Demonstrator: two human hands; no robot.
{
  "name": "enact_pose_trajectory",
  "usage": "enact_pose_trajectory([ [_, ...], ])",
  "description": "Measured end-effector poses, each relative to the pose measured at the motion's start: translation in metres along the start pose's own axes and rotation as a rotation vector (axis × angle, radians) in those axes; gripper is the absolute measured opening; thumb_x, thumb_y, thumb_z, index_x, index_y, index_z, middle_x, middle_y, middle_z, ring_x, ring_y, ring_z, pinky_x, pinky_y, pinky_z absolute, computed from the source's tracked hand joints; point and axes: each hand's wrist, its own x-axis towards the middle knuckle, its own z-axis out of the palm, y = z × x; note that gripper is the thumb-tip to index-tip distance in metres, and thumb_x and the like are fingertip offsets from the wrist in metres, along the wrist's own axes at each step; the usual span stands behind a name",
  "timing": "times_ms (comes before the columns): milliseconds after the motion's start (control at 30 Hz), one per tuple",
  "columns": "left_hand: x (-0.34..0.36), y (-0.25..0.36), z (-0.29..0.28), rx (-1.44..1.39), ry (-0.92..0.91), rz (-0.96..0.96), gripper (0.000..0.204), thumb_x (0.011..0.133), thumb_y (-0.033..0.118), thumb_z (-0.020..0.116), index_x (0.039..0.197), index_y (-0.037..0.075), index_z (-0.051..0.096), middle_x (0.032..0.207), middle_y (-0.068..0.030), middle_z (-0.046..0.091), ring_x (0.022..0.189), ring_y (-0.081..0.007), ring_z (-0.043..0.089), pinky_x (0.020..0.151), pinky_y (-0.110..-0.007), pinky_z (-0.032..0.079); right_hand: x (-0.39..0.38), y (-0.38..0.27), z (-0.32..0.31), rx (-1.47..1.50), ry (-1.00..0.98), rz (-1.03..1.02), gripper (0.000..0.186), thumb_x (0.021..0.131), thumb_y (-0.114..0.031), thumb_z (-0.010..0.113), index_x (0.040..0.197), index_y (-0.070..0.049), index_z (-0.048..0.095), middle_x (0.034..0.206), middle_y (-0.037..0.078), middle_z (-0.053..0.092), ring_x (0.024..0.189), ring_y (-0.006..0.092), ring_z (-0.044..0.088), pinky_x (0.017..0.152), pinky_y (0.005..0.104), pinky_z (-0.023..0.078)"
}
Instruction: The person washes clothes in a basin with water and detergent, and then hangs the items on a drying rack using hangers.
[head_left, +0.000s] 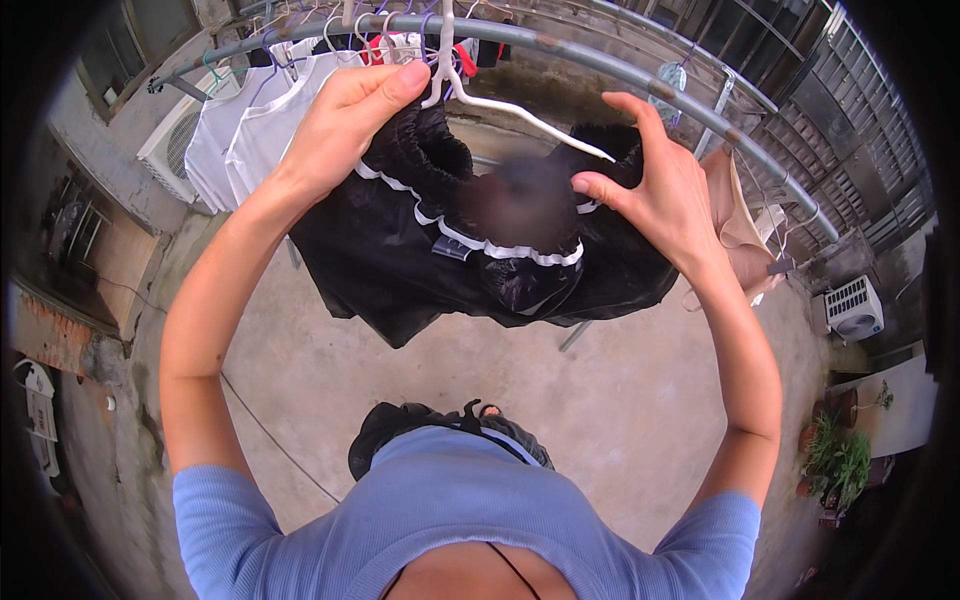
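Head view: two bare hands are raised at one black garment, which hangs in front of the person, below a grey metal rail and above the concrete floor. The garment has white trim and one small grey label. The left hand has its fingers closed on the gathered black edge, close under the neck of one white hanger. The right hand has thumb and index finger spread, with black cloth and the hanger's right tip between them; I cannot tell whether its other fingers grip the cloth. Two white tops hang to the left, one beige garment to the right, and two air-conditioner units stand out, one each side.
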Motion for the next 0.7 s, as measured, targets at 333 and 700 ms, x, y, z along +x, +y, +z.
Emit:
enact_pose_trajectory([
  [333, 0.011, -0.014, -0.022, 0.179, -0.161, 0.001, 0.066, 0.090, 0.053, 0.015, 0.099, 0.007, 0.061, 0.086, -0.0027, 0.057, 0.087, -0.0137, 0.049, 0.085, -0.027, 0.034, 0.008, 0.022, -0.048, 0.092, -0.116, 0.161, 0.031, 0.082, -0.035, 0.057, 0.088, -0.005, 0.062, 0.063, 0.009, 0.057, 0.055, 0.0178, 0.052, 0.059, 0.0289, 0.042],
  [700, 0.027, 0.005, 0.035, 0.713, -0.165, 0.556, 0.026, 0.085, 0.019, 0.052, 0.069, -0.001, 0.049, 0.058, -0.0092, 0.044, 0.052, -0.0228, 0.044, 0.050, -0.032, 0.034, 0.034, 0.030, -0.057, 0.244, -0.072, -0.052, 0.050, 0.081, -0.044, 0.055, 0.117, -0.010, 0.052, 0.100, 0.011, 0.060, 0.094, 0.0204, 0.056, 0.084, 0.0316, 0.041],
])
